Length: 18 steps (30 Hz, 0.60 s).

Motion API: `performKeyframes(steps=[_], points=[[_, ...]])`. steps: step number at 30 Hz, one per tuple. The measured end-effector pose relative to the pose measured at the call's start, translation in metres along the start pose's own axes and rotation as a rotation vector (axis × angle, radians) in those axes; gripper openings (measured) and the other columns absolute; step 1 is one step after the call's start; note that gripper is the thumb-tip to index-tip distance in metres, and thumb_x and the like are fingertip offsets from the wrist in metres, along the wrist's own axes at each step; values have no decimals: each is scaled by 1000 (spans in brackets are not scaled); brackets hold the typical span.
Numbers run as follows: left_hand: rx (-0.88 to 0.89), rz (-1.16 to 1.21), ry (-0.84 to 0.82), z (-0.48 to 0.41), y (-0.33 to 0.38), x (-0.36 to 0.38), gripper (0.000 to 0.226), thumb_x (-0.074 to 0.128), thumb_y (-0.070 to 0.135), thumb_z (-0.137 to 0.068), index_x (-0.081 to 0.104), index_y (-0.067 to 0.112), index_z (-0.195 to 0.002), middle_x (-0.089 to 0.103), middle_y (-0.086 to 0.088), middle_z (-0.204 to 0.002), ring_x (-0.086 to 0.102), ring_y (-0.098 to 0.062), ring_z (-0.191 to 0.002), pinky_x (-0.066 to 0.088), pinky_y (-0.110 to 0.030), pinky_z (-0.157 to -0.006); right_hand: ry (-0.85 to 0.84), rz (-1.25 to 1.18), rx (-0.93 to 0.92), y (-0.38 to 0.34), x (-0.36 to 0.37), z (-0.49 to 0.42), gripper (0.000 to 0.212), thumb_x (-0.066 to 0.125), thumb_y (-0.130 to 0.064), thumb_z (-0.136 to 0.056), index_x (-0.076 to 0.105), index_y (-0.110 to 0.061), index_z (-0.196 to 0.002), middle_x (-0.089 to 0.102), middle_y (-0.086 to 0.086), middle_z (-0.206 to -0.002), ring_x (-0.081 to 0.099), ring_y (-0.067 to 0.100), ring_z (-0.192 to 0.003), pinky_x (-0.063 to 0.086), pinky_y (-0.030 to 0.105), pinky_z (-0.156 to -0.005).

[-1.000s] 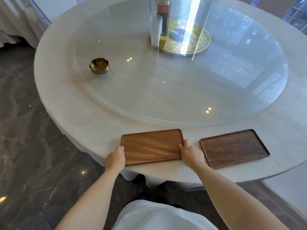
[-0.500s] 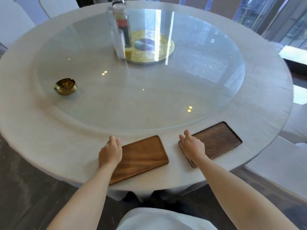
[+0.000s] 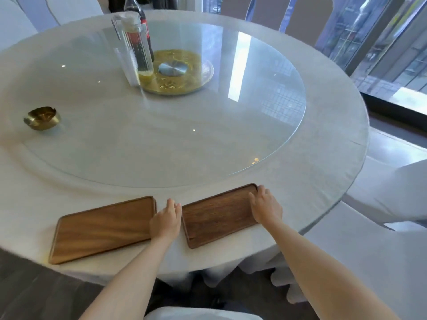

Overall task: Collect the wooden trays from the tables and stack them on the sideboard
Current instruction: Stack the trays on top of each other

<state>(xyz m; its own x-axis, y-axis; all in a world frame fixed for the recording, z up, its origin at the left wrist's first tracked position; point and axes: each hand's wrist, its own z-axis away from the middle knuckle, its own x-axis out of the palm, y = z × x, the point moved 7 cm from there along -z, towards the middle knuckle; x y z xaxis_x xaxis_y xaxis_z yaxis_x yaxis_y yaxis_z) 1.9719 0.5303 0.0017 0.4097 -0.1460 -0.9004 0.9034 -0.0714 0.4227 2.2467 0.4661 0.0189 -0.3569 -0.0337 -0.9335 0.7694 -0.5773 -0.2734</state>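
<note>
Two wooden trays lie flat near the front edge of the round table [image 3: 323, 125]. The lighter tray [image 3: 101, 229] is on the left and nothing touches it. The darker tray [image 3: 217, 215] is to its right. My left hand [image 3: 166, 221] sits in the gap between the trays, fingers straight and pressed against the dark tray's left end. My right hand [image 3: 265, 207] lies over the dark tray's right end, fingers curled on its far corner. The dark tray is held between both hands and still rests on the cloth.
A glass turntable [image 3: 242, 135] covers the table's middle, with a brass ashtray [image 3: 42, 117] at its left and bottles [image 3: 136, 45] by a gold centre disc [image 3: 182, 72]. White-covered chairs [image 3: 379, 227] stand to the right, and windows lie beyond.
Both hands left the lighter tray and moved right. The left hand went to the dark tray's left end, and the right hand slid to its right end. My view swung right too.
</note>
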Motion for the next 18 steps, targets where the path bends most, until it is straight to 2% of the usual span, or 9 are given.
performKeyframes(steps=[2, 6, 12, 16, 18], points=[[-26, -46, -37, 12, 3, 12, 29, 29, 35, -98, 42, 10, -90, 70, -19, -92, 65, -38, -85, 47, -38, -66, -24, 0, 11, 16, 0, -5, 40, 28, -37, -97, 41, -7, -120, 52, 15, -122, 53, 34, -112, 44, 42, -82], [-121, -135, -109, 26, -5, 28, 43, 24, 41, -98, 49, 7, -101, 69, -16, -91, 64, -34, -85, 44, -36, -65, -92, -7, 9, 35, 9, -10, 37, 27, -35, -98, 43, -5, -111, 57, 17, -117, 56, 36, -106, 43, 40, -77], [-190, -187, -212, 28, -1, 43, 54, 21, 47, -96, 55, 5, -93, 67, -14, -96, 62, -33, -90, 45, -35, -69, -135, -6, -1, 41, 17, -14, 37, 25, -32, -99, 45, -3, -107, 59, 17, -113, 59, 36, -101, 39, 37, -70], [-244, -144, -188, 29, -2, 42, 48, 25, 49, -95, 47, 8, -83, 66, -14, -92, 61, -31, -85, 41, -33, -64, -139, -16, 22, 44, 19, -15, 37, 24, -34, -98, 46, -4, -97, 63, 20, -106, 60, 36, -96, 37, 36, -68], [-252, -81, -143, 29, -3, 39, 44, 28, 49, -95, 42, 10, -80, 65, -13, -87, 61, -30, -80, 40, -32, -60, -130, -32, 47, 46, 21, -13, 36, 23, -35, -98, 43, -7, -89, 64, 19, -100, 58, 34, -86, 37, 35, -66]])
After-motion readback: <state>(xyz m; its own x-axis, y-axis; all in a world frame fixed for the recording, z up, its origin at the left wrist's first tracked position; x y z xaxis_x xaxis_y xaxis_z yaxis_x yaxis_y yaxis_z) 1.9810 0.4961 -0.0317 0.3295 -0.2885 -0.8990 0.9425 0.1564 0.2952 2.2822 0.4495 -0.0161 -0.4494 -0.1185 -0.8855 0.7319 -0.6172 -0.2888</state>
